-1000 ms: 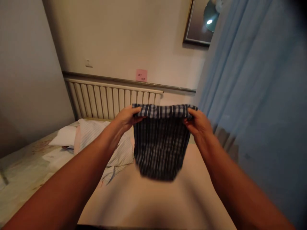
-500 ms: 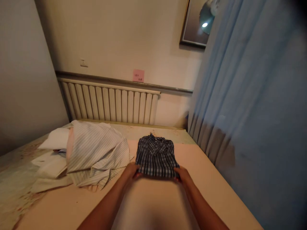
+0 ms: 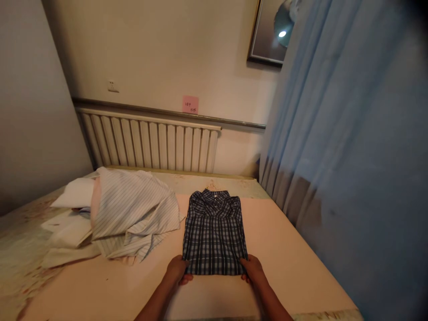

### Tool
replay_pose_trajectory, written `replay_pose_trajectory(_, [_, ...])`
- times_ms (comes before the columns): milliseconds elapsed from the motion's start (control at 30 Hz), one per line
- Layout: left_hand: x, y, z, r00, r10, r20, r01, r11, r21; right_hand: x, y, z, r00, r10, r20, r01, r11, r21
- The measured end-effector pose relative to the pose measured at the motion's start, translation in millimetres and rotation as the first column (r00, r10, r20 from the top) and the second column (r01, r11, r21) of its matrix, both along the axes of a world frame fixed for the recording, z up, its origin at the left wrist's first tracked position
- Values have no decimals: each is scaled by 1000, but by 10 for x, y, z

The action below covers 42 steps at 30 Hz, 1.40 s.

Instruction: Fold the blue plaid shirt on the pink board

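Note:
A dark plaid shirt (image 3: 214,238) lies folded into a rectangle on the pale pink sheet (image 3: 287,254), its collar facing the wall and its sleeves tucked behind. At the near left corner my left hand (image 3: 177,269) is closed on the fabric, thumb on top and fingers curled below. My right hand (image 3: 252,269) pinches the near right corner the same way. Between the two hands the near edge of the shirt is stretched straight.
Left of the shirt lies a heap of striped and white clothes (image 3: 133,214). A radiator (image 3: 150,140) stands against the wall behind the bed. Blue curtains (image 3: 351,156) hang along the right side. A pink note (image 3: 190,104) is stuck above the radiator.
Both hands have drawn the shirt's near edge toward me and down. More of the shirt's body shows, flatter and longer, where before it looked bunched and shorter.

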<state>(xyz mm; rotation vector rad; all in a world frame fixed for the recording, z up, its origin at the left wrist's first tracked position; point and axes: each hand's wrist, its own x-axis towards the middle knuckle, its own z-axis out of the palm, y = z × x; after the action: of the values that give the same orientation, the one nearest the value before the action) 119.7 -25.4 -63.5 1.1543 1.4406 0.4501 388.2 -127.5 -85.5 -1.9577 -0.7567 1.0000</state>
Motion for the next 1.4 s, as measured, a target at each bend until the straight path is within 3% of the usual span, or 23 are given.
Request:
replay_pose_trajectory(300, [-111,-79,-68,979,-110,-170,119,992,43,-32,-191,-11,968,6,249,-17,999,40])
replay_pose_trajectory(433, [-222,-143,12,948,-122,-295,190,958,213,-50,-306,47,883,-49,467,6,996,95])
replay_pose_trajectory(533, [-259,-181,87,888,-57,-456,261,879,398,-52,-352,68,787,-137,601,42,985,170])
replay_pose_trajectory(633, [-226,-160,113,815,4,-579,337,811,479,-17,-353,42,784,-180,594,23,965,263])
replay_pose_trajectory(900, [-129,54,1,808,19,-589,346,793,501,73,-305,23,829,-201,522,34,950,310])
replay_pose_trajectory(1100, [-137,18,-156,755,110,-647,426,668,611,67,-295,27,823,-180,539,25,959,282])
replay_pose_trajectory(1233, [-135,4,-172,758,116,-641,419,667,616,78,-292,9,824,-171,540,12,958,286])
replay_pose_trajectory(1400, [-164,-11,-113,837,121,-533,303,709,637,65,-317,-75,796,-230,560,-22,914,406])
